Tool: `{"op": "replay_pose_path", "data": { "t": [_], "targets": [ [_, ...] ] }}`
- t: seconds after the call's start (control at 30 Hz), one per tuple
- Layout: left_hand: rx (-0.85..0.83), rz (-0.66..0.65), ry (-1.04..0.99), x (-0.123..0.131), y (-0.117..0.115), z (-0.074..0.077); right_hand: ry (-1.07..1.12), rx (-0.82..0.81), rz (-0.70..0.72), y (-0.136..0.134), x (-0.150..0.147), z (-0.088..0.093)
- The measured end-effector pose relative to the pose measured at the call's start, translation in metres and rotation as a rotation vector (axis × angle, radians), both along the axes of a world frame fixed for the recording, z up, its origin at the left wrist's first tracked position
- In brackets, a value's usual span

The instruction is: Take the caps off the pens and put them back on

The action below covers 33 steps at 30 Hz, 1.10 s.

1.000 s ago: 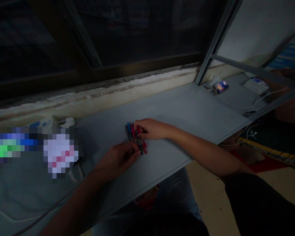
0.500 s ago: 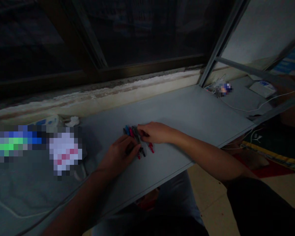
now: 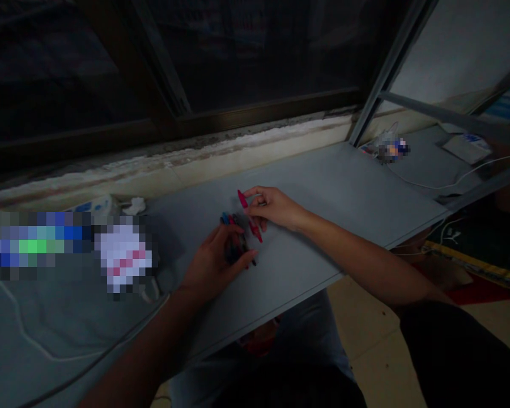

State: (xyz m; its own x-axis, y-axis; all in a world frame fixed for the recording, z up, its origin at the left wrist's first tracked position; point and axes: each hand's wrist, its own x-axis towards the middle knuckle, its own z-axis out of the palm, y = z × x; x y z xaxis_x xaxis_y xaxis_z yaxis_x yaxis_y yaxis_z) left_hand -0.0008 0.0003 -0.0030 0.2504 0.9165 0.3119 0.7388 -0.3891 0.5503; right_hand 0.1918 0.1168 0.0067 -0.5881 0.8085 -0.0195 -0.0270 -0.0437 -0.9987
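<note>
On the grey board, from left to right: the left hand, fingers curled, closes over a bundle of slim blue and dark markers, just left of the right hand, which narrowly pinches one red marker, tilted above the board. Earlier that red marker lay within the bundle.

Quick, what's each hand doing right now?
Left hand: curled closed over a bunch of pens, holding them.
Right hand: closed, pinching a red pen.
</note>
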Motion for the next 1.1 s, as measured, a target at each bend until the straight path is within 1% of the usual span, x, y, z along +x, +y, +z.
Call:
{"op": "replay_pose_path", "data": {
  "t": [0.07,0.13,0.3,0.37,0.43,0.5,0.6,0.67,0.73,0.87,0.97,1.1],
  "targets": [
    [-0.001,0.016,-0.015,0.001,0.000,0.000,0.090,-0.052,0.013,-0.002,-0.002,0.000],
    [0.004,0.010,-0.031,0.002,0.000,0.001,0.163,-0.086,-0.011,-0.004,-0.004,0.001],
    [-0.005,-0.068,-0.071,0.005,-0.001,0.003,0.283,-0.116,-0.042,-0.005,-0.003,0.005],
    [0.018,-0.035,-0.105,0.005,-0.001,0.000,0.294,-0.134,-0.047,-0.005,-0.001,0.007],
    [0.053,0.031,-0.139,0.005,-0.001,-0.003,0.299,-0.168,-0.026,-0.005,0.001,0.010],
    [0.083,0.067,-0.164,0.004,0.000,-0.006,0.294,-0.187,0.018,-0.007,0.002,0.012],
    [0.126,0.030,-0.162,0.002,0.000,-0.005,0.262,-0.181,0.073,-0.011,0.001,0.014],
    [0.151,0.009,-0.149,0.003,-0.001,-0.003,0.231,-0.159,0.077,-0.012,-0.001,0.014],
    [0.171,0.016,-0.135,0.003,-0.003,0.000,0.168,-0.117,0.071,-0.012,-0.002,0.014],
    [0.181,0.112,-0.088,0.002,-0.005,0.004,0.008,-0.079,0.137,-0.009,0.000,0.015],
    [0.196,0.171,-0.015,-0.002,-0.004,0.002,-0.012,-0.110,0.189,-0.010,0.003,0.018],
    [0.304,0.103,0.131,-0.008,-0.002,-0.003,-0.011,-0.157,0.209,-0.012,0.003,0.020]
  ]
}}
